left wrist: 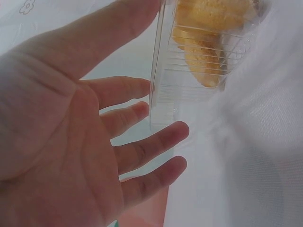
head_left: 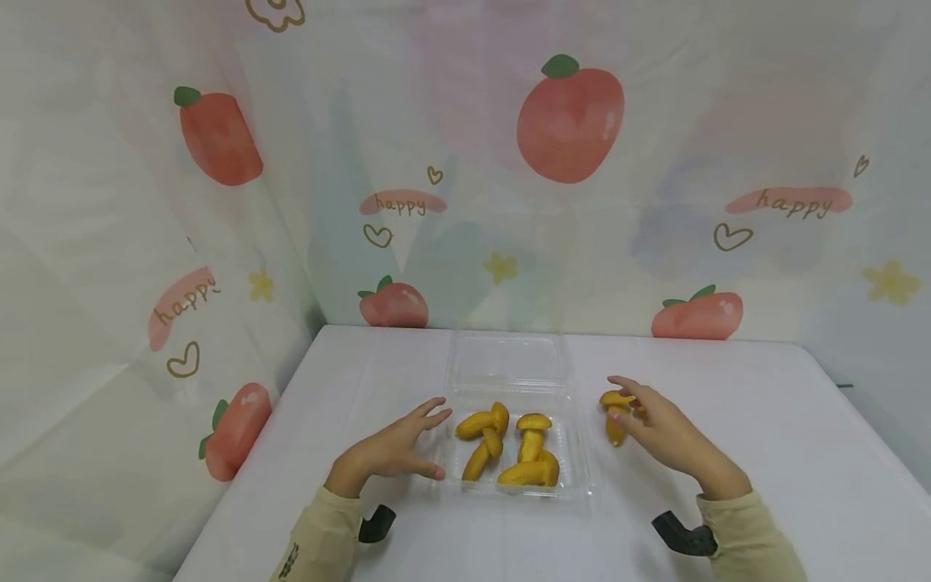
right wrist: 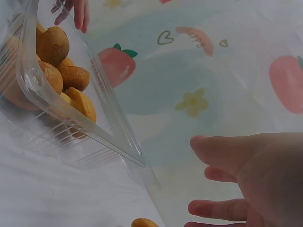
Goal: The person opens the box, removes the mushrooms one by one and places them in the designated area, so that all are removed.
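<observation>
A clear plastic clamshell box [head_left: 584,453] lies on the table with several yellow mushrooms [head_left: 531,473] inside, some crossed over each other. At its left side is my left hand [head_left: 396,444], fingers straight and spread, fingertips right at the rim. The left wrist view shows that palm [left wrist: 71,142] holding nothing, beside the box wall. My right hand [head_left: 672,440] reaches in to the right of the box, over more yellow mushroom pieces [head_left: 616,431] that it partly hides. In the right wrist view its thumb and fingers are apart, and a mushroom tip [right wrist: 144,222] shows at the bottom edge.
The box's transparent lid [head_left: 509,361] lies folded back behind it. A white cloth covers the table [head_left: 393,368]. Fabric walls [head_left: 465,145] printed with fruit, hearts and flowers stand at the back and sides. Dark wrist-worn mounts [head_left: 684,535] stick out below both sleeves.
</observation>
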The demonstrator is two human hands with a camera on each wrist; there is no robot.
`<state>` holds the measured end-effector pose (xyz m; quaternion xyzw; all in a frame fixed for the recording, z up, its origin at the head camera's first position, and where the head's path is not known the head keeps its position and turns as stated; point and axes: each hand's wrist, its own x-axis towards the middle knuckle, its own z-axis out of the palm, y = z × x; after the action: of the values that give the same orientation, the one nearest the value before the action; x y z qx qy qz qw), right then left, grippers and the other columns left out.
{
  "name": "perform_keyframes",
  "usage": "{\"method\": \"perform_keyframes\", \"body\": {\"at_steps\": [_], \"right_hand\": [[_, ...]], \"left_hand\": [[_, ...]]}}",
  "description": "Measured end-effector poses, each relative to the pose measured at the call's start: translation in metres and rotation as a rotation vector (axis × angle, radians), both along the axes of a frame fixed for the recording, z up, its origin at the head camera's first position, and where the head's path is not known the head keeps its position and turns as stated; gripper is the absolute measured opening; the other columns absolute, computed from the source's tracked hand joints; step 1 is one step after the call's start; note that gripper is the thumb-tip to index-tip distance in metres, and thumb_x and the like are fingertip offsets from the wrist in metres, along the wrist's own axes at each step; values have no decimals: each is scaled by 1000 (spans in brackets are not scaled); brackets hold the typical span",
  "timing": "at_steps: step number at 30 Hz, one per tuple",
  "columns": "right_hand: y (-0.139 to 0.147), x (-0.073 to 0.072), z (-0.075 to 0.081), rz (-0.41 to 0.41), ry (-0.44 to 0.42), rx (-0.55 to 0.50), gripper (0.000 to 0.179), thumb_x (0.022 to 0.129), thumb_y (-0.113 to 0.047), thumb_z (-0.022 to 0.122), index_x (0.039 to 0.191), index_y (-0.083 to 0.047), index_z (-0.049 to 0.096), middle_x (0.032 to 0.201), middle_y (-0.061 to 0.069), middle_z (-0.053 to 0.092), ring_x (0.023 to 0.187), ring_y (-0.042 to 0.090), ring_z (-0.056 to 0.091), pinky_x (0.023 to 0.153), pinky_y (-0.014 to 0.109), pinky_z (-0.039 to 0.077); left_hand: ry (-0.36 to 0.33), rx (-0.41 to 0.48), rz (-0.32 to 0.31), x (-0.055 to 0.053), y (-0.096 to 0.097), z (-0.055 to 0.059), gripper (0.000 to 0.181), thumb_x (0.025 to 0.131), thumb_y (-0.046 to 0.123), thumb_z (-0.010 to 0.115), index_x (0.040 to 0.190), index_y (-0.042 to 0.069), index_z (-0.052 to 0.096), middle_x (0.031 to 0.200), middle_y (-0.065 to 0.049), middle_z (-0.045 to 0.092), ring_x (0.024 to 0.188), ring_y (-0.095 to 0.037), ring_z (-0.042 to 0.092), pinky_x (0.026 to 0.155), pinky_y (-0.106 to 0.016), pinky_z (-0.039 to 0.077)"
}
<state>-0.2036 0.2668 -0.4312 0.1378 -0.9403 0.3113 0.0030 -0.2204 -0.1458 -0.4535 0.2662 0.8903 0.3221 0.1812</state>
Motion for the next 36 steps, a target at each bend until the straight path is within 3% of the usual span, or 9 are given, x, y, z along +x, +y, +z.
{"method": "perform_keyframes", "body": {"at_steps": [7, 17, 28, 36], "right_hand": [[-9, 2, 2, 17, -6, 0, 61, 101, -35, 61, 150, -4, 42, 138, 27, 57, 125, 47, 55, 100, 65, 49], [-25, 7, -1, 57, 31, -20, 59, 99, -33, 65, 148, -7, 45, 134, 27, 60, 120, 45, 58, 97, 63, 52], [-45, 6, -9, 127, 94, -21, 56, 94, -17, 72, 144, -8, 51, 131, 17, 66, 116, 36, 62, 94, 54, 54], [-49, 7, -13, 232, 22, -74, 60, 91, -10, 74, 145, -6, 50, 140, 16, 61, 119, 38, 59, 99, 59, 49]], "left_hand": [[7, 3, -9, -1, -1, -2, 94, 84, 27, 84, 158, 3, 31, 170, -15, 15, 154, -41, 26, 119, -63, 29], [6, 5, -18, 0, -1, -1, 94, 84, 26, 84, 158, 3, 31, 170, -16, 15, 153, -42, 26, 119, -64, 29], [9, -20, -1, -2, 0, -1, 95, 83, 28, 84, 158, 5, 32, 170, -14, 16, 154, -40, 25, 120, -63, 29], [4, -23, 1, -3, 1, -2, 95, 83, 29, 84, 159, 7, 32, 170, -13, 16, 154, -39, 26, 120, -62, 29]]}}
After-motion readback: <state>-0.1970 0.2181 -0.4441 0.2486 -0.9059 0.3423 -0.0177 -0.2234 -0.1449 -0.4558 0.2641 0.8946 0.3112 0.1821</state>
